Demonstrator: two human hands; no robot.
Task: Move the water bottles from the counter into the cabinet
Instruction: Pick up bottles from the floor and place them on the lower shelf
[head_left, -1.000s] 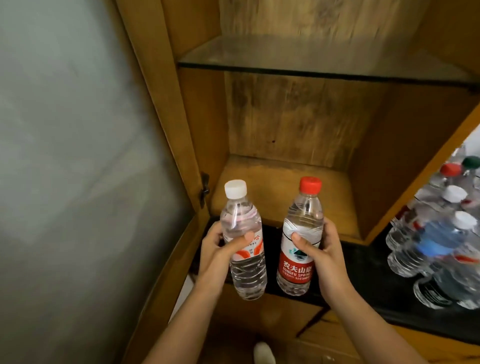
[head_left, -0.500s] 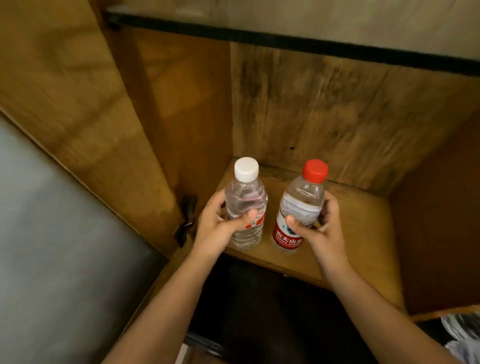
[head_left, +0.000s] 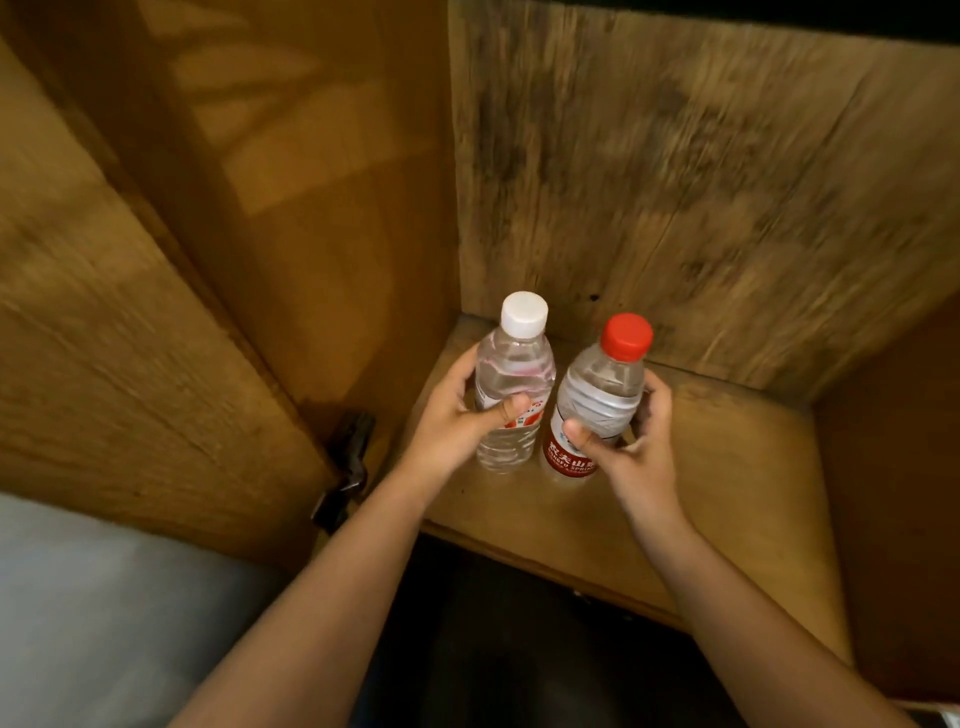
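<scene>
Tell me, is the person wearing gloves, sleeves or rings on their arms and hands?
No. The left hand and right hand are bare, with no gloves, and I can see no rings. Both forearms are bare too, with no sleeves, watch or bracelets showing as far as the picture reaches.

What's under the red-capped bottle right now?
The wooden cabinet floor lies under the red-capped bottle, which the right hand grips beside the white-capped bottle in the left hand. The base blocks the contact, so whether it rests down is unclear.
</scene>
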